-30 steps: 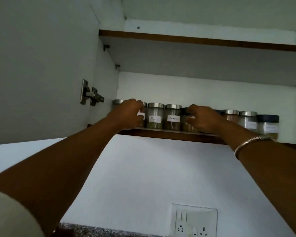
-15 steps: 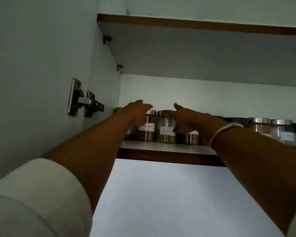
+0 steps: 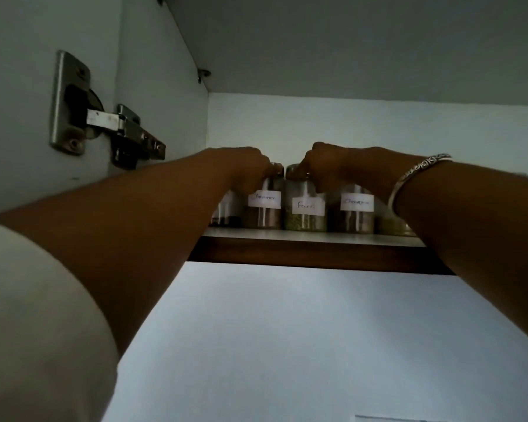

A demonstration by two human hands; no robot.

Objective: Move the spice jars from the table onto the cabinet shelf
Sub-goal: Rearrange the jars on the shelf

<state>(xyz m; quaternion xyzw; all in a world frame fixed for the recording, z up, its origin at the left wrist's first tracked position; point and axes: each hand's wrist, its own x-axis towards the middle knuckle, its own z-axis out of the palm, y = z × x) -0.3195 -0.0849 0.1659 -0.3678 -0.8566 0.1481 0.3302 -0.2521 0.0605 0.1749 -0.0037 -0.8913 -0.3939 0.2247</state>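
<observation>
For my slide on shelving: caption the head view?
Both hands, left and right, grip lids of labelled spice jars on the cabinet shelf.

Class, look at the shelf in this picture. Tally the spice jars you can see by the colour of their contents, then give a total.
Brown contents: 2, the jar labelled Cinnamon and the jar right of the middle
Green contents: 2, the Fennel jar and a jar half hidden by the right arm
Dark, unclear contents: 1, the leftmost jar
Total: 5 jars in view on the shelf

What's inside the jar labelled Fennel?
The Fennel jar holds a greenish layer at the bottom. Its white label covers the middle, and the right hand covers most of the lid.
</observation>
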